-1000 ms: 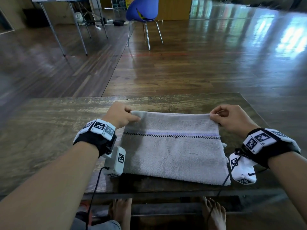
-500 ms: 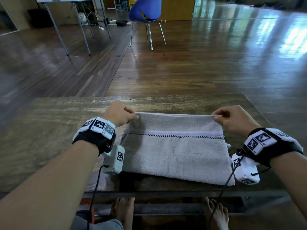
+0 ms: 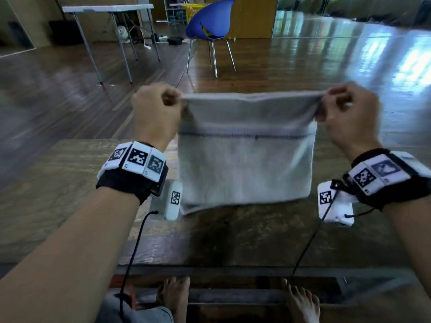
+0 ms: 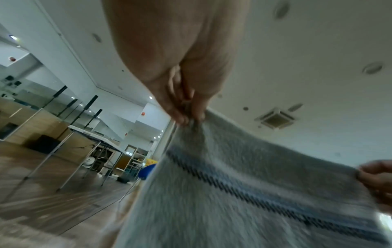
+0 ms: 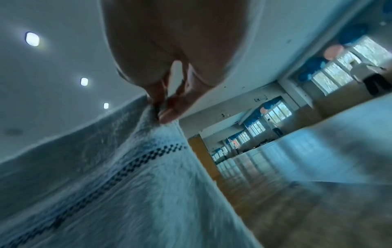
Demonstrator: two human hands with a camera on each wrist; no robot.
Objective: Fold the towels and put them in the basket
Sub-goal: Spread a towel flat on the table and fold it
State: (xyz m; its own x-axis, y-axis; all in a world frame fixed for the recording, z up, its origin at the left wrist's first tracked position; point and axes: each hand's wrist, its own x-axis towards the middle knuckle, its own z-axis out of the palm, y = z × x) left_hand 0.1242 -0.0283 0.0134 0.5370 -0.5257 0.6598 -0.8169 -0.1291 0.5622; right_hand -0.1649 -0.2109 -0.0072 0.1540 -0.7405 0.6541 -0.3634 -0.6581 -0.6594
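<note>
Head view: I see my left hand [image 3: 156, 113] and right hand [image 3: 347, 113] each pinching a top corner of the grey towel [image 3: 245, 164], hanging between them above the counter [image 3: 58, 206].

We're in a big open hall, studio-like | glossy wooden floor [image 3: 303, 57] runs far back | mirrored wall [image 4: 31, 100] on our left | row of bright windows [image 5: 339, 70] with balloons [image 5: 334, 50] | folding table [image 3: 109, 10] and blue chair [image 3: 210, 22] | ceiling air vent [image 4: 275, 119]
</note>
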